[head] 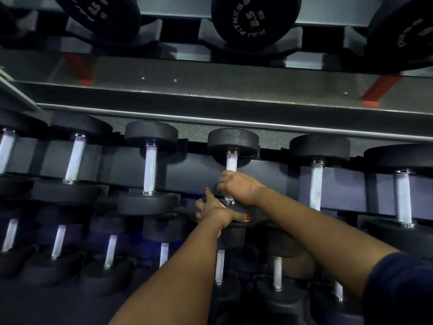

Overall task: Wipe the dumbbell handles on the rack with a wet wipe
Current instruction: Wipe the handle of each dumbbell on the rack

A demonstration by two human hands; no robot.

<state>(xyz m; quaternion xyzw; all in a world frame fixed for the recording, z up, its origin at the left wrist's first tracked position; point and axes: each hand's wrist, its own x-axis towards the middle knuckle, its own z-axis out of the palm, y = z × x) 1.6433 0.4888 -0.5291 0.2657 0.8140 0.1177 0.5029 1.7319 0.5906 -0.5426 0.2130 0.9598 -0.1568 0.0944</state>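
On the middle shelf of the rack, a black dumbbell has a silver knurled handle (232,163), and my right hand (236,187) is wrapped around the middle of that handle. The wet wipe is hidden inside the fist; I cannot make it out. My left hand (212,213) rests on the near head (241,211) of the same dumbbell, fingers spread and thumb out to the right. More dumbbells stand in a row on either side, one handle (150,168) to the left and another handle (316,186) to the right.
A grey metal shelf rail (210,99) runs across above the middle row. Larger black dumbbell heads (255,19) sit on the top shelf. A lower row of smaller dumbbells (110,250) lies under my forearms. Red brackets (377,92) mark the frame.
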